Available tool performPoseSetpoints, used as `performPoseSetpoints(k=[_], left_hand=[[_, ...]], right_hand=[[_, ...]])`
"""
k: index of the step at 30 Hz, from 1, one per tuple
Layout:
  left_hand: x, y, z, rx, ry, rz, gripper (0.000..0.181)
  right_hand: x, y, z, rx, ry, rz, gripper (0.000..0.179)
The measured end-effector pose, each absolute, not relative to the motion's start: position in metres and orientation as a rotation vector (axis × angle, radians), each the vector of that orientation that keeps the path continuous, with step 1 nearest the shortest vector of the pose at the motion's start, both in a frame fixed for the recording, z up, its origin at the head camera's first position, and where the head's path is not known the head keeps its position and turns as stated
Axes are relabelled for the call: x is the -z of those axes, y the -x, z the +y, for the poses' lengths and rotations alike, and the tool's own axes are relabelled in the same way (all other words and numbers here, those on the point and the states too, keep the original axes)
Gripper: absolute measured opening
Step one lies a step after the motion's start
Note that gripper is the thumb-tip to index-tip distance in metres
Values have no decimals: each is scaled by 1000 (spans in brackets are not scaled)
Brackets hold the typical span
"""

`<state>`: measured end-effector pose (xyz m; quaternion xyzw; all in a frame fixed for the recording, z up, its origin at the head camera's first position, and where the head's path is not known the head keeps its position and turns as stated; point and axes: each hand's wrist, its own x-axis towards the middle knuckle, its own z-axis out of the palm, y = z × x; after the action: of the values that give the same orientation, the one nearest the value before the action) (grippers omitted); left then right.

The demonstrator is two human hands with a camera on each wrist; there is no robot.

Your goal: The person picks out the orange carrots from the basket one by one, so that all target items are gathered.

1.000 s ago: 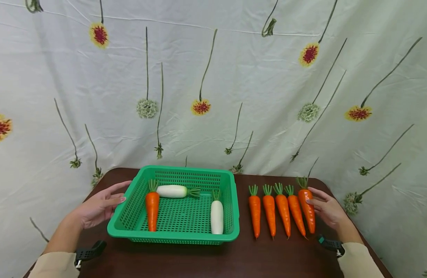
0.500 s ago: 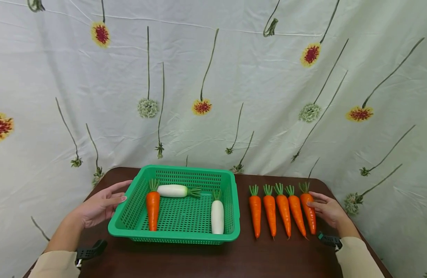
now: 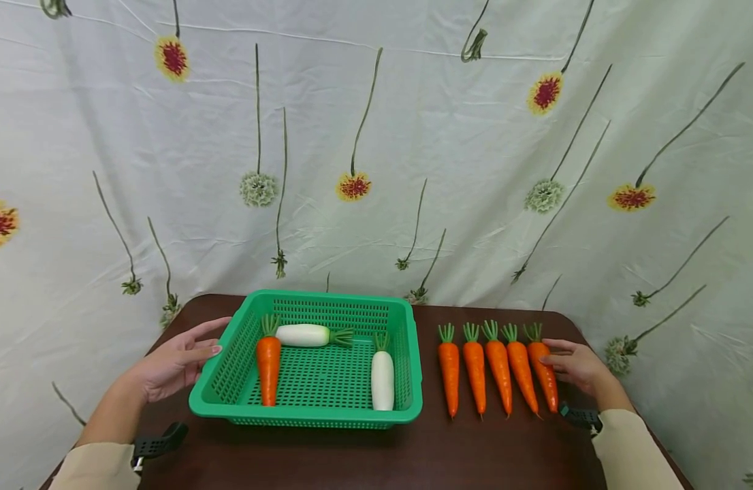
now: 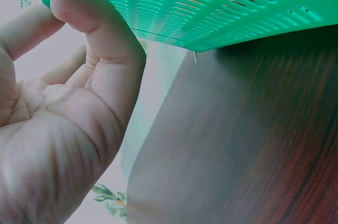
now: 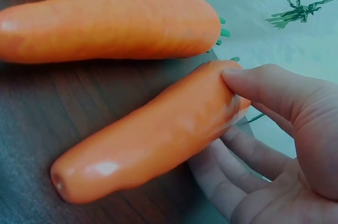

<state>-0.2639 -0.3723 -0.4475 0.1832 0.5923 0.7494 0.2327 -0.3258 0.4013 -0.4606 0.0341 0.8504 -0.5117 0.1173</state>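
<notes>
A green plastic basket stands at the left of the table, holding a carrot and two white radishes, one lying crosswise and one lengthwise. My left hand grips the basket's left rim; in the left wrist view the thumb presses against it. Right of the basket several carrots lie in a row, green tops to the back. My right hand pinches the rightmost carrot near its top. The right wrist view shows the thumb on that carrot and fingers on its other side.
The dark brown table has rounded back corners. Behind it hangs a pale cloth printed with flowers. Another carrot lies close beside the pinched one in the right wrist view.
The right hand has brought the rightmost carrot slightly down and toward me, level with the row, and still pinches it. The left hand and the basket have stayed put.
</notes>
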Motion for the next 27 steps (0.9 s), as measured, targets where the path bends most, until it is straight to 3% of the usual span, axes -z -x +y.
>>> performPoseSetpoints(k=[27], left_hand=[[446,264,-372,-2053,-498,1620,58]], right_hand=[[465,322,398,1506,-69,2545,71]])
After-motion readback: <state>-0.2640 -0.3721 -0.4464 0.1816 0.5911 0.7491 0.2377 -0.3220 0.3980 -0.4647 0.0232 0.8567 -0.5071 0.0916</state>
